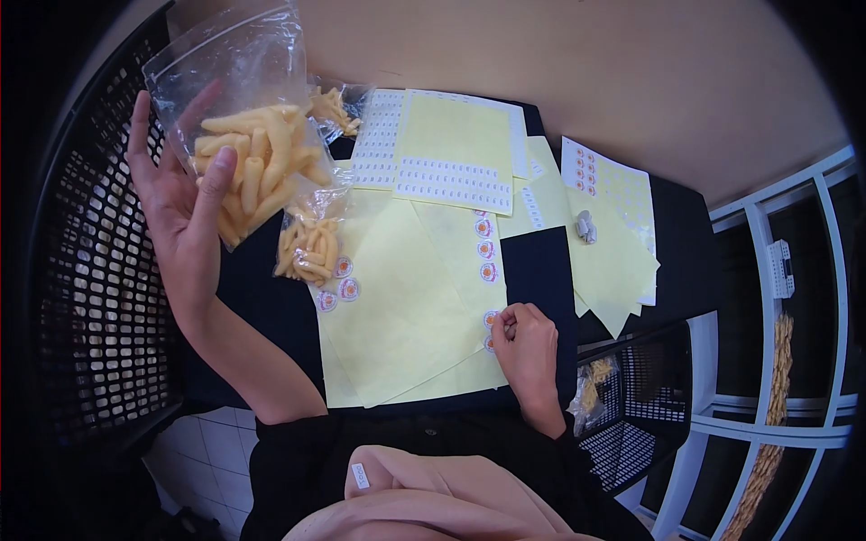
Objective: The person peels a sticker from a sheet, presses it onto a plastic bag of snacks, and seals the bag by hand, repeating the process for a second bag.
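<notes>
My left hand (185, 203) is raised at the upper left, thumb in front of a clear zip bag (257, 162) of pale yellow snack sticks and fingers partly behind the plastic. A smaller bag of snack sticks (311, 243) lies below it, on the edge of the yellow sticker sheets (406, 307). My right hand (528, 347) is closed in a pinch at the right edge of these sheets, over round orange-and-white stickers (487, 270) in a column. Whatever its fingertips hold is hidden. A few more round stickers (347, 288) sit at the left edge.
A black plastic basket (99, 270) stands close on the left. Sheets of small printed labels (456, 185) lie at the back, with another sticker sheet (604, 171) and a small grey object (585, 227) at right. A second black basket (636, 451) holding a snack bag (591, 392) is lower right.
</notes>
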Tool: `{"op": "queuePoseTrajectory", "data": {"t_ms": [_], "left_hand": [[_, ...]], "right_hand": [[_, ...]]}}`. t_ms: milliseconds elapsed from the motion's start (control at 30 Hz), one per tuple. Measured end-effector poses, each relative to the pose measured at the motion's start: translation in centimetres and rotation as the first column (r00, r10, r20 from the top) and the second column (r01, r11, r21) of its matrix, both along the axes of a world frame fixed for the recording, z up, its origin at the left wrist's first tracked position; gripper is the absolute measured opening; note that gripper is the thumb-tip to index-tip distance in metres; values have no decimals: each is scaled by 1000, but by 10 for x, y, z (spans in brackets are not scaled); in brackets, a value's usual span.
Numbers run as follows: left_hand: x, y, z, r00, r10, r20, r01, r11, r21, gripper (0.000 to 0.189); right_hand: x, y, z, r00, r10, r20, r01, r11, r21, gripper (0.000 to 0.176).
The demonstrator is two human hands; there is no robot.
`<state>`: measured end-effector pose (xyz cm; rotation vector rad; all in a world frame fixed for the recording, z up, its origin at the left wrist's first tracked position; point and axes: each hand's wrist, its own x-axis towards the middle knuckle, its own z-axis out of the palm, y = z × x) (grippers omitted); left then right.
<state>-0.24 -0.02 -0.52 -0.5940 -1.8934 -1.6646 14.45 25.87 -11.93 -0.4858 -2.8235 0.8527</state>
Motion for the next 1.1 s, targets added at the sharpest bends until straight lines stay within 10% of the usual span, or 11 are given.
{"op": "queuePoseTrajectory", "data": {"t_ms": [1100], "left_hand": [[-27, 37, -12, 923, -379, 66, 371, 922, 109, 67]], "right_hand": [[14, -21, 14, 995, -101, 11, 101, 984, -149, 14]]}}
